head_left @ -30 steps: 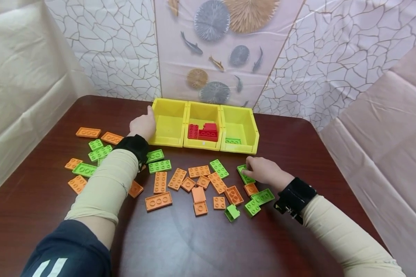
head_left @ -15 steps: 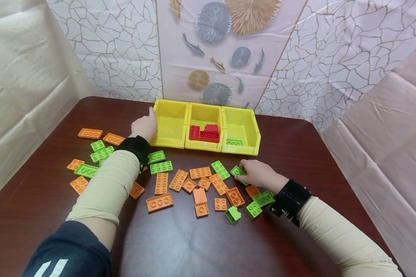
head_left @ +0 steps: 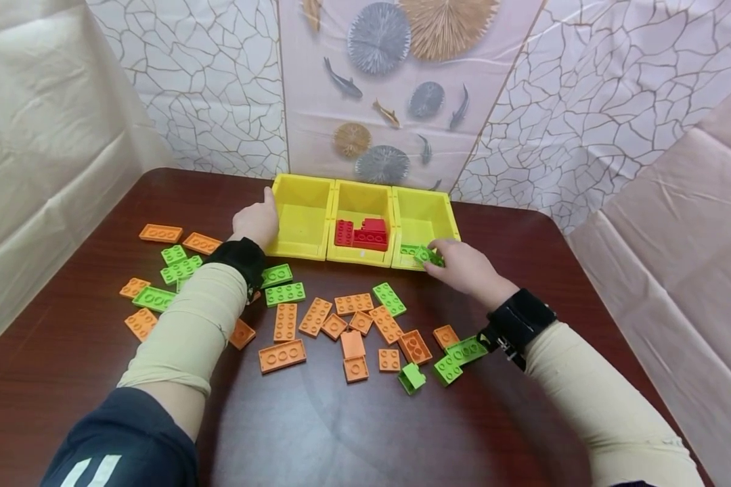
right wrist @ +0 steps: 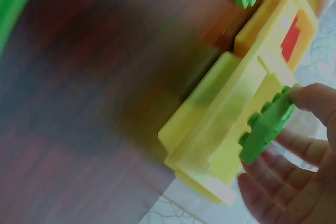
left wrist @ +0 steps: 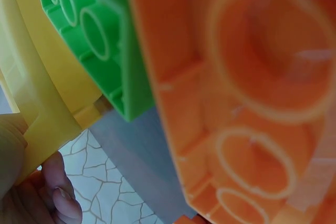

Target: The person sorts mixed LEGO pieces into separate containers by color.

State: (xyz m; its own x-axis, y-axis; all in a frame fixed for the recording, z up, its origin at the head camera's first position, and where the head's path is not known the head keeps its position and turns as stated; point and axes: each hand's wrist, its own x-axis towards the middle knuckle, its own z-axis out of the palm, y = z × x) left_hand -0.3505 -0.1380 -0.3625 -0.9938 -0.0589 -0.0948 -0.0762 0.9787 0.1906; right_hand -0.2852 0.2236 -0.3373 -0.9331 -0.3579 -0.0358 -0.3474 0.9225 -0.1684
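Observation:
My left hand (head_left: 257,222) pinches the left side wall of a yellow three-compartment bin (head_left: 300,254); in the left wrist view thumb and curled fingers (left wrist: 62,195) lie on either side of its edge. My right hand (head_left: 468,267) holds a green building brick (head_left: 425,255) at the front of the right compartment. Thumb and fingers pinch that brick (right wrist: 269,124) in the right wrist view, studs facing the bin's front wall. Another green brick (head_left: 409,249) lies in the right compartment. Several red bricks (head_left: 370,238) lie in the middle one.
Loose orange bricks (head_left: 314,316) and green bricks (head_left: 284,293) are scattered on the dark brown table (head_left: 317,433) before the bin. More lie left of my left forearm, including an orange brick (head_left: 161,233). A patterned cloth (head_left: 213,88) hangs behind the table.
My right hand has picked up the green brick from the table's right side and carried it up to the right compartment. The left hand has stayed at the bin's side.

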